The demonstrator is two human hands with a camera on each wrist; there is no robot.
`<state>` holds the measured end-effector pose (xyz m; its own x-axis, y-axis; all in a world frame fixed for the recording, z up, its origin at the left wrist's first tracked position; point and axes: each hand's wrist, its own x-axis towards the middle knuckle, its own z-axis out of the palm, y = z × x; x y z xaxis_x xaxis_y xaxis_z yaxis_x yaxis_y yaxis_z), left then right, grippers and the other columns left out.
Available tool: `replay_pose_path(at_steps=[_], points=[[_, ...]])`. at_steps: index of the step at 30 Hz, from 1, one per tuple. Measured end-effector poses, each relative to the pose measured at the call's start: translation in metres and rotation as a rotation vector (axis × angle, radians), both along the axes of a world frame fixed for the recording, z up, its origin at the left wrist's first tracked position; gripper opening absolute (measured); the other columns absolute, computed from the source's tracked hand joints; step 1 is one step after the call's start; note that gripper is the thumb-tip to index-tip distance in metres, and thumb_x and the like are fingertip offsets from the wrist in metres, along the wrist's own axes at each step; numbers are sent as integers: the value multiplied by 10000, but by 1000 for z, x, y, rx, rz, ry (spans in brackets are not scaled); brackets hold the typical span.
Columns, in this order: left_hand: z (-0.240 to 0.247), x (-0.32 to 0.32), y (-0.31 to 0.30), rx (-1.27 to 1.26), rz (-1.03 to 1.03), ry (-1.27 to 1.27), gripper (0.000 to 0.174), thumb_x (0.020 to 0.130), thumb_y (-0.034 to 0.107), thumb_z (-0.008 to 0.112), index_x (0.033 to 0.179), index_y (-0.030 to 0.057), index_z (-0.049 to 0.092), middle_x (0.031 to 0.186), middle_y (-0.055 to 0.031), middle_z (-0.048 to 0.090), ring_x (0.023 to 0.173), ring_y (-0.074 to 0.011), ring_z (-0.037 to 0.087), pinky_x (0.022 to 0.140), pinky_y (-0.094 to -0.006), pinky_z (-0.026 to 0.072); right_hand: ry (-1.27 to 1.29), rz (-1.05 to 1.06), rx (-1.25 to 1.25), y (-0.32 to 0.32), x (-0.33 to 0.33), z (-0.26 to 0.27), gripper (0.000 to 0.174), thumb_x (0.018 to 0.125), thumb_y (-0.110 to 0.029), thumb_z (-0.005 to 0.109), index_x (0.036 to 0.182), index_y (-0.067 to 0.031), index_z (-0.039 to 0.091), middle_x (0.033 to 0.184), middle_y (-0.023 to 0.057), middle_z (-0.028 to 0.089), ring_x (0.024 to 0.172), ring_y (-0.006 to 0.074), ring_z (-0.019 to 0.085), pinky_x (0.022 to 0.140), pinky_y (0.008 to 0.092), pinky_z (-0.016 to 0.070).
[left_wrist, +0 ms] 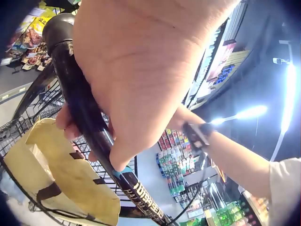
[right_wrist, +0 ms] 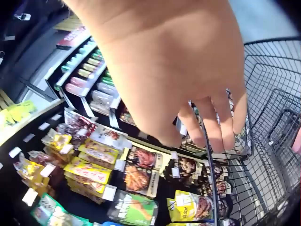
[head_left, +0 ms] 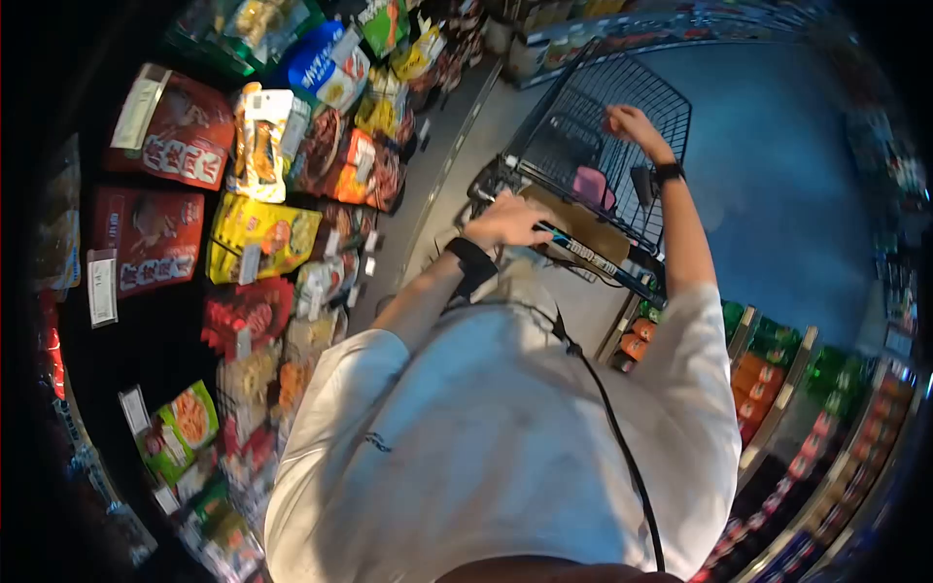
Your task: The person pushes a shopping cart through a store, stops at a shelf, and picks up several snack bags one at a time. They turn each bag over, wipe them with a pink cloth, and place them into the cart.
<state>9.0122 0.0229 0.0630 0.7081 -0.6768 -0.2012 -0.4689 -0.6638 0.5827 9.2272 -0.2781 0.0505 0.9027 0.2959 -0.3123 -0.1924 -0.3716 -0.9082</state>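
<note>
My left hand (head_left: 505,222) grips the dark handle (head_left: 598,260) of a wire shopping cart (head_left: 544,126). The left wrist view shows its fingers wrapped round the bar (left_wrist: 84,103), close to the rounded black end cap (left_wrist: 58,34). Ahead of it, my right hand (head_left: 637,131) is raised over the cart basket with nothing in it. Its fingers (right_wrist: 214,127) hang loosely, overlapping the cart's wire rim in the right wrist view. A pink object (head_left: 591,187) sits in the cart just beyond the handle, by a tan panel (left_wrist: 70,169).
Shelves of packaged snacks run along the left, including red bags (head_left: 160,233) and a yellow bag (head_left: 262,238). Bottled drinks (head_left: 758,384) stand in rows on the right. Blue-lit floor (head_left: 748,155) stretches beyond the cart. A black cable (head_left: 622,437) hangs down the person's shirt.
</note>
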Motion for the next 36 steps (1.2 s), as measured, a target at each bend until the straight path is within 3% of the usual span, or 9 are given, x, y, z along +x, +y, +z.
replay_pose_path(at_steps=[3,5,9,11,19,21,25,27,36], points=[[2,18,-10,77,47,63,443,877,562,600,1157,233,703,989,-129,702,1025,-293,635,861,-452,405,1,66,-186,-3,68,-124,232,921,-256,588,835,-45,635,693,59,626,551,170,575,540,301,452],[-9,26,-15,-3,102,37,357,832,527,685,1035,234,703,848,-97,663,903,-297,626,824,-446,415,-901,1115,-954,-34,100,-273,201,864,-220,587,938,-42,643,799,122,678,673,262,655,615,377,517],[-21,34,-25,17,154,29,368,797,509,717,1050,242,700,875,-58,675,869,-257,620,773,-411,410,-184,1519,-1095,-12,32,-248,364,893,-368,600,1166,-135,663,1291,95,645,1140,270,626,941,443,513],[-29,33,-26,19,205,111,470,703,416,732,1123,206,707,966,-66,709,940,-250,633,887,-407,356,-581,1808,-1196,-20,24,-248,260,871,-381,612,1018,-212,744,1043,-4,739,983,158,672,856,449,495],[14,71,-46,38,260,399,374,750,434,746,1035,192,730,909,-75,731,891,-298,674,841,-432,483,-100,969,-624,-90,57,-350,313,901,-402,624,1003,-117,704,895,181,683,833,331,656,753,425,535],[19,78,-47,44,285,422,360,772,427,746,1014,162,724,897,-79,726,880,-302,671,814,-425,491,1025,2,-114,-79,51,-327,284,909,-366,618,946,-97,700,790,167,636,767,273,638,718,403,511],[22,96,-42,-126,506,326,328,845,398,711,984,101,711,866,-102,711,857,-305,672,761,-414,509,-5,538,-619,-83,74,-230,381,886,-358,648,986,9,670,821,146,671,771,268,639,718,420,524],[58,104,-22,-152,677,118,274,920,328,635,1011,71,665,893,-125,687,827,-289,669,719,-433,527,192,-57,-413,-82,82,-251,475,810,-290,743,1075,74,593,857,177,659,807,282,650,759,408,536],[149,74,125,-542,1564,-648,150,946,151,630,945,10,680,795,-21,676,735,-69,592,658,-253,487,-165,-171,26,-85,108,-168,320,827,-147,747,1039,48,609,907,87,640,786,177,594,734,332,516]])
